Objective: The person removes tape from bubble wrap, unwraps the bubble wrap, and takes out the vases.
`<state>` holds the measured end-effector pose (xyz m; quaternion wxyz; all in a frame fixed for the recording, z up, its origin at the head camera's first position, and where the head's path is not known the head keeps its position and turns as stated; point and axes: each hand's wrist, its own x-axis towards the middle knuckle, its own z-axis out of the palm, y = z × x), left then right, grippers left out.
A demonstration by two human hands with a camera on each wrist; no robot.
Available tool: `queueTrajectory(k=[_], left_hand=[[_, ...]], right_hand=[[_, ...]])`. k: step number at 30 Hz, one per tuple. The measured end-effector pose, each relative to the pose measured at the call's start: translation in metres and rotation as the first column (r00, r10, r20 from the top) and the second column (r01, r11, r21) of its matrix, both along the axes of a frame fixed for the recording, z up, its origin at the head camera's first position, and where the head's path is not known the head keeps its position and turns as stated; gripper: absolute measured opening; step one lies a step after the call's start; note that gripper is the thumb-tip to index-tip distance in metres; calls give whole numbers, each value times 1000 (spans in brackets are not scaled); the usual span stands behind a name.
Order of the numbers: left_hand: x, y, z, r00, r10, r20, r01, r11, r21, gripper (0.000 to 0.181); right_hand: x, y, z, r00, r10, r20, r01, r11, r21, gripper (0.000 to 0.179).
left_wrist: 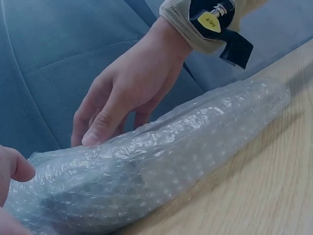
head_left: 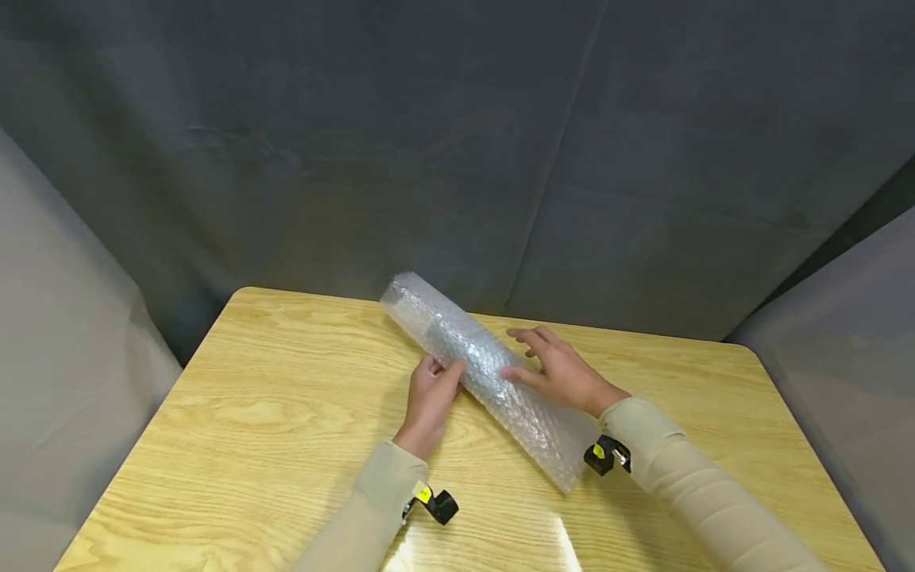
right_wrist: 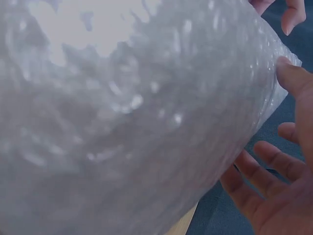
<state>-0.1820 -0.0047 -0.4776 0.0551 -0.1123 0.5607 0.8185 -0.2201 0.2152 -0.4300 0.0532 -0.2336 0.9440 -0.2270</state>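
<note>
A long roll of clear bubble wrap lies slantwise over the table, its far end at the back edge. A darker bluish shape shows through its layers in the left wrist view. My left hand holds the roll's near side at mid-length, thumb on the wrap and fingers curled by its edge; those fingers are partly hidden. Across the roll, my right hand rests its thumb on the upper surface. Its other fingers are spread and loosely bent along the far side in the right wrist view.
The wood-grain table has rounded back corners. A dark grey curtain hangs behind it, with pale panels at both sides. Each sleeved wrist wears a small black camera mount.
</note>
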Motion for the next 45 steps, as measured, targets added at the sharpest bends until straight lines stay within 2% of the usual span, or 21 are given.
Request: queueTrajectory(k=[8, 11, 20, 28, 39, 45], left_hand=[[0, -8, -4, 1000, 24, 0, -24, 998, -53, 50], [0, -9, -5, 1000, 19, -7, -20, 998, -65, 51], [-1, -9, -5, 999, 37, -6, -37, 995, -95, 51], [0, -7, -5, 999, 29, -23, -31, 995, -90, 52], [-1, -5, -4, 999, -40, -19, 39, 996, -79, 59], [-3, -5, -5, 998, -65, -21, 63, 993, -97, 54]], right_hand=[[-2, -12, 0, 992, 123, 33, -122, 992, -21, 82], [-1, -14, 3, 988, 138, 64, -135, 990, -42, 83], [-2, -17, 6, 981, 126, 145, -120, 992, -49, 78], [0, -15, 7, 981, 104, 163, -99, 994, -41, 78], [10, -10, 3, 982, 65, 180, -51, 995, -81, 77], [15, -11, 0, 982, 42, 184, -24, 994, -102, 76]])
